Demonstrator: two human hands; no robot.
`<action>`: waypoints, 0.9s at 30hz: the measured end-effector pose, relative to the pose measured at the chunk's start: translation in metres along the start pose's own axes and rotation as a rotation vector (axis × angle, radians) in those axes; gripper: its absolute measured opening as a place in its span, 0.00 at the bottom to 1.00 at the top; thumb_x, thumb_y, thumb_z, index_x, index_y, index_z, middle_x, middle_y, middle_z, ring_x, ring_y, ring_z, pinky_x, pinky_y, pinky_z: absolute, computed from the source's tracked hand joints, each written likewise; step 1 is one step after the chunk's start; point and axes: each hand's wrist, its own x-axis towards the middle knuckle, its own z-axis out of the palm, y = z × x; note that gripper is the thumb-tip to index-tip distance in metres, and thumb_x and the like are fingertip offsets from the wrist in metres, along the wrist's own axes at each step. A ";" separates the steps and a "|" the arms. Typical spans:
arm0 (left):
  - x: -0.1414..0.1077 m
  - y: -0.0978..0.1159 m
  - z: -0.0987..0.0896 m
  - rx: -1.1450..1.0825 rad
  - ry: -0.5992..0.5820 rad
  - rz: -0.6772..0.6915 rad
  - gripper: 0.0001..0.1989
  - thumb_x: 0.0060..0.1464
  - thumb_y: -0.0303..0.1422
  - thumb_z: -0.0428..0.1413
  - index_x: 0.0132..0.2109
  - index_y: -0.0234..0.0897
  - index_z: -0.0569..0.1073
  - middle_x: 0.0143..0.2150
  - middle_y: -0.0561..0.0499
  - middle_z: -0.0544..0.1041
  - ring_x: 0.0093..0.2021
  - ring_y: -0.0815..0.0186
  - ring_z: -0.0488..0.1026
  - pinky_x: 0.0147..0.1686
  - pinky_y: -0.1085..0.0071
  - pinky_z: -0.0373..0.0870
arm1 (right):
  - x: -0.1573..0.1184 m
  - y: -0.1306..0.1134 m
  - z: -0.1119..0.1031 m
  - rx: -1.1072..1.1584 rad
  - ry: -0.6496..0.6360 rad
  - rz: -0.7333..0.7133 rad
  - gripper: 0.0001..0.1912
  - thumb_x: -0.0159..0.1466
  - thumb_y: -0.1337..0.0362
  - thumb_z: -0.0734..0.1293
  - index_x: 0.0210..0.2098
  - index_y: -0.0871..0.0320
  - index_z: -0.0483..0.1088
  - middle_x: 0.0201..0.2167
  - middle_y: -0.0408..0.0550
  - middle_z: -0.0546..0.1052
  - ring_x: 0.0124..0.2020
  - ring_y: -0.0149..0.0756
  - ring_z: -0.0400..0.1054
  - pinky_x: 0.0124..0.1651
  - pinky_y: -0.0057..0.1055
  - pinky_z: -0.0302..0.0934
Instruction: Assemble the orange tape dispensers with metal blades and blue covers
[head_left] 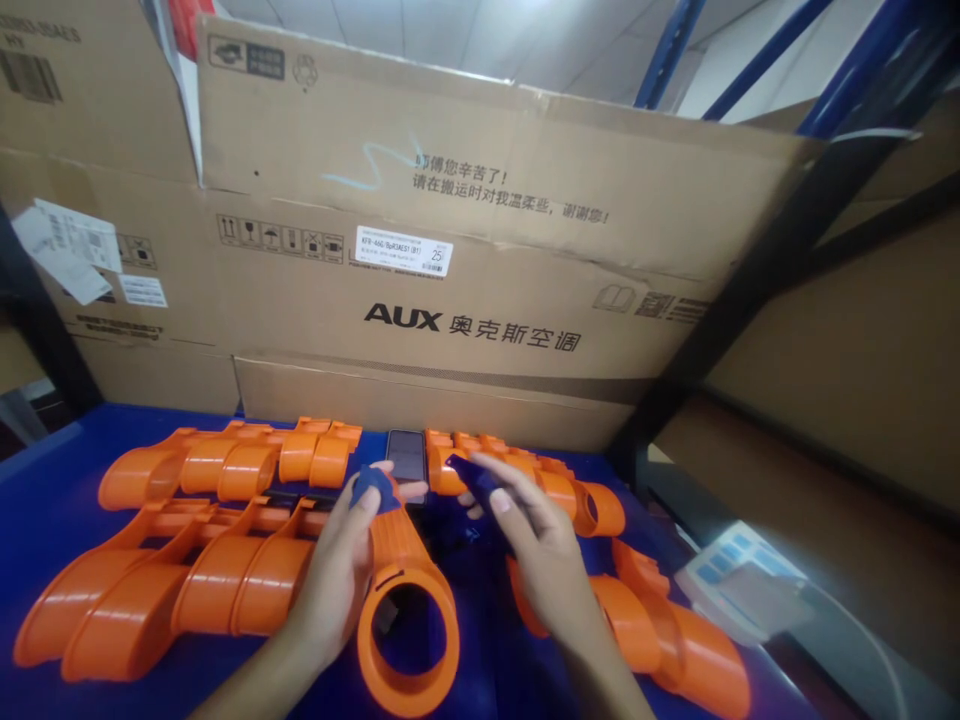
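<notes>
My left hand [346, 545] is closed around the arm of an orange tape dispenser [401, 540]. Its round ring hangs low and faces me, and a dark blue piece [373, 490] sits at its upper end under my thumb. In my right hand [536, 540], between thumb and fingers, is a narrow dark blue plastic piece [474, 474] whose tip points left toward the dispenser. The two hands are apart, above the blue tabletop.
Several orange dispensers [247, 580] lie in rows on the left, more [559, 490] on the right. A phone [406, 455] lies at the back. At right is a white device [739, 580] with a cable. A cardboard box [465, 300] and dark rack posts [697, 340] stand behind the blue table [480, 690].
</notes>
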 end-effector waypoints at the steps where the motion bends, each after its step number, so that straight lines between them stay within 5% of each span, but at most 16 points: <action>1: 0.000 -0.003 0.000 0.028 0.020 0.034 0.28 0.58 0.44 0.64 0.62 0.41 0.72 0.52 0.42 0.84 0.53 0.49 0.79 0.54 0.56 0.72 | -0.002 -0.002 0.001 -0.026 -0.008 -0.034 0.22 0.68 0.50 0.69 0.58 0.51 0.75 0.49 0.52 0.83 0.51 0.49 0.78 0.58 0.47 0.71; 9: -0.003 -0.013 -0.004 0.243 -0.028 0.149 0.27 0.54 0.34 0.68 0.61 0.47 0.74 0.58 0.47 0.79 0.61 0.51 0.73 0.60 0.59 0.69 | -0.008 -0.010 0.001 -0.170 -0.133 -0.232 0.17 0.65 0.61 0.74 0.53 0.47 0.80 0.55 0.49 0.81 0.59 0.50 0.74 0.66 0.53 0.64; 27: -0.003 -0.012 -0.006 0.237 0.012 0.169 0.28 0.54 0.34 0.69 0.61 0.49 0.72 0.61 0.48 0.76 0.62 0.53 0.71 0.60 0.60 0.69 | -0.008 -0.017 0.006 -0.229 -0.125 -0.259 0.16 0.65 0.63 0.74 0.52 0.47 0.80 0.52 0.49 0.83 0.55 0.49 0.76 0.62 0.49 0.68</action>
